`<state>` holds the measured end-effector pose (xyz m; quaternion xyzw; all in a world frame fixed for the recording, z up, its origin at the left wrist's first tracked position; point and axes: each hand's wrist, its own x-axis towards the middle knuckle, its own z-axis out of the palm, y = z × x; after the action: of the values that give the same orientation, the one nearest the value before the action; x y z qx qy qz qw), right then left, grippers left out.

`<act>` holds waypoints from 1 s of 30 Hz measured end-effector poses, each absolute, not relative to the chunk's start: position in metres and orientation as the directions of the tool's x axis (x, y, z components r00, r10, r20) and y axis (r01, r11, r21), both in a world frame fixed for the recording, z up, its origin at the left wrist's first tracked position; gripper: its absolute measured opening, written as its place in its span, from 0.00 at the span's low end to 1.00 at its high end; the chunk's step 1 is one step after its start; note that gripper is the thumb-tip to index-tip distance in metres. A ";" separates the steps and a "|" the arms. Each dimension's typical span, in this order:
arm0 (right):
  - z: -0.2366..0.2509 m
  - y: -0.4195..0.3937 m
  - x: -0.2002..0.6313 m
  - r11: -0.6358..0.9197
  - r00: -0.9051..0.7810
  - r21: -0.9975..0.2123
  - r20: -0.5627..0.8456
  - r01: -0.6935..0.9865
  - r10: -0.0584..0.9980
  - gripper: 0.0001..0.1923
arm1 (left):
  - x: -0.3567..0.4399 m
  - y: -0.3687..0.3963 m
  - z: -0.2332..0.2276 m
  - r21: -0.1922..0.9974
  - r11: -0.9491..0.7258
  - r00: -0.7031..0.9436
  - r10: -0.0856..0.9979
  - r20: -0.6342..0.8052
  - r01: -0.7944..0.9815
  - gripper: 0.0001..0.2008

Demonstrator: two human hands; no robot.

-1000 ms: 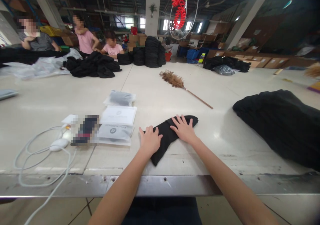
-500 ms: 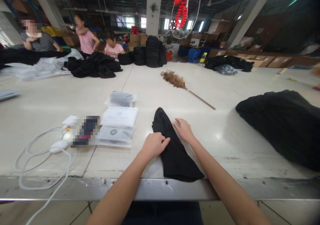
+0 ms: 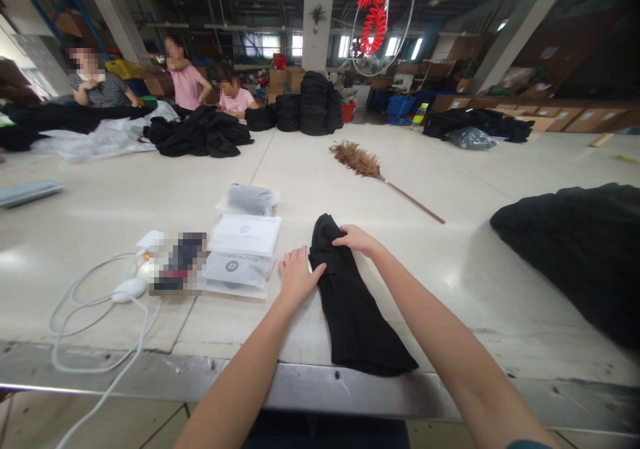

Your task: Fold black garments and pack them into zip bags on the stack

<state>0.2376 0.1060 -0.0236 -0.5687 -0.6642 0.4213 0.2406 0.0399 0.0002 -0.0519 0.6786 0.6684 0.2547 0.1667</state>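
Observation:
A folded piece of black cloth (image 3: 353,309) lies lengthwise in front of me, its wider end at the table's metal edge. My left hand (image 3: 300,276) is at its left side, fingers spread on the tabletop and thumb touching the cloth's edge. Near the narrow far end, my right hand (image 3: 356,239) pinches the cloth's right edge between thumb and fingers. Just left of my hands are flat packets in frosted bags, among them a printed packet (image 3: 234,269), a white packet (image 3: 245,231) and a dark-filled packet (image 3: 249,199).
A blurred-out phone-like object (image 3: 179,262) and a white cable (image 3: 55,349) lie left. A feather duster (image 3: 360,160) rests beyond the cloth. Big black fabric heap (image 3: 575,249) at right. Black fabric stacks (image 3: 315,106) stand at the back; several people are across the table.
My left hand has shifted left off the middle of the cloth and spread its fingers. My right hand has moved from beside the cloth onto its upper right edge. The view has turned slightly left.

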 end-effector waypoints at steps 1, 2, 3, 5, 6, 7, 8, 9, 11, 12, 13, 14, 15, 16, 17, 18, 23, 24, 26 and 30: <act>-0.020 0.103 0.237 0.010 -0.268 -0.865 -0.144 0.502 0.953 0.13 | 0.041 0.001 -0.052 0.604 -0.037 -0.039 0.993 0.113 0.796 0.34; -0.017 0.099 0.237 0.025 -0.302 -0.904 -0.117 0.427 0.946 0.15 | 0.041 0.003 -0.053 0.652 -0.023 -0.051 0.994 0.095 0.758 0.36; -0.013 0.096 0.236 0.042 -0.334 -0.942 -0.077 0.334 0.939 0.17 | 0.041 0.006 -0.053 0.712 -0.014 -0.053 0.996 0.073 0.702 0.37; -0.003 0.089 0.236 0.084 -0.368 -0.986 0.025 0.144 0.929 0.20 | 0.041 0.014 -0.051 0.854 -0.023 -0.015 0.999 0.036 0.519 0.35; 0.003 0.086 0.236 0.112 -0.366 -0.990 0.076 0.080 0.928 0.21 | 0.040 0.020 -0.047 0.917 -0.040 0.028 0.999 0.031 0.397 0.32; 0.012 0.084 0.235 0.150 -0.352 -0.987 0.124 0.048 0.928 0.21 | 0.040 0.027 -0.042 0.959 -0.062 0.081 0.996 0.041 0.278 0.28; 0.022 0.081 0.235 0.196 -0.334 -0.980 0.174 0.033 0.926 0.20 | 0.039 0.034 -0.033 0.978 -0.091 0.127 0.990 0.067 0.189 0.23; 0.034 0.078 0.234 0.247 -0.319 -0.969 0.226 0.025 0.920 0.19 | 0.038 0.040 -0.022 0.981 -0.131 0.159 0.981 0.109 0.140 0.19; 0.063 0.069 0.234 0.363 -0.307 -0.932 0.343 0.010 0.888 0.19 | 0.036 0.050 0.007 0.944 -0.262 0.147 0.961 0.235 0.202 0.11; 0.079 0.061 0.234 0.423 -0.316 -0.906 0.401 0.002 0.860 0.19 | 0.036 0.052 0.023 0.899 -0.351 0.123 0.936 0.330 0.260 0.10; 0.095 0.051 0.236 0.486 -0.336 -0.874 0.458 -0.002 0.823 0.18 | 0.035 0.050 0.037 0.842 -0.439 0.104 0.897 0.429 0.314 0.10; 0.109 0.038 0.238 0.550 -0.367 -0.835 0.509 0.007 0.778 0.16 | 0.034 0.046 0.049 0.778 -0.514 0.099 0.851 0.516 0.362 0.10; 0.121 0.024 0.241 0.617 -0.393 -0.786 0.554 0.043 0.734 0.15 | 0.032 0.040 0.057 0.705 -0.580 0.108 0.798 0.593 0.408 0.11; 0.129 0.007 0.246 0.683 -0.420 -0.721 0.589 0.113 0.691 0.14 | 0.030 0.030 0.060 0.624 -0.636 0.137 0.742 0.656 0.454 0.12; 0.132 -0.011 0.250 0.732 -0.473 -0.652 0.591 0.198 0.653 0.13 | 0.028 0.019 0.057 0.537 -0.682 0.189 0.688 0.700 0.497 0.12; 0.130 -0.029 0.256 0.766 -0.533 -0.591 0.576 0.252 0.620 0.12 | 0.025 0.005 0.049 0.441 -0.722 0.266 0.638 0.723 0.533 0.12; 0.053 -0.114 0.275 0.736 -0.706 -0.459 0.279 0.497 0.651 0.18 | 0.004 -0.062 -0.019 0.200 -0.848 0.733 0.526 0.432 0.491 0.17; 0.034 -0.127 0.276 0.721 -0.720 -0.463 0.223 0.516 0.658 0.20 | 0.000 -0.071 -0.028 0.238 -0.848 0.775 0.530 0.345 0.474 0.19; 0.002 -0.148 0.275 0.699 -0.721 -0.453 0.159 0.554 0.674 0.24 | -0.005 -0.082 -0.033 0.342 -0.817 0.812 0.546 0.206 0.463 0.27; -0.020 -0.165 0.269 0.691 -0.699 -0.424 0.170 0.585 0.695 0.30 | -0.010 -0.082 -0.018 0.542 -0.708 0.821 0.569 0.058 0.452 0.32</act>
<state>0.2693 -0.1649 -0.0197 -0.3534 -0.9055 0.1713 0.1607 -0.0096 -0.0818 -0.0177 0.9176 0.2782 0.1110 0.2615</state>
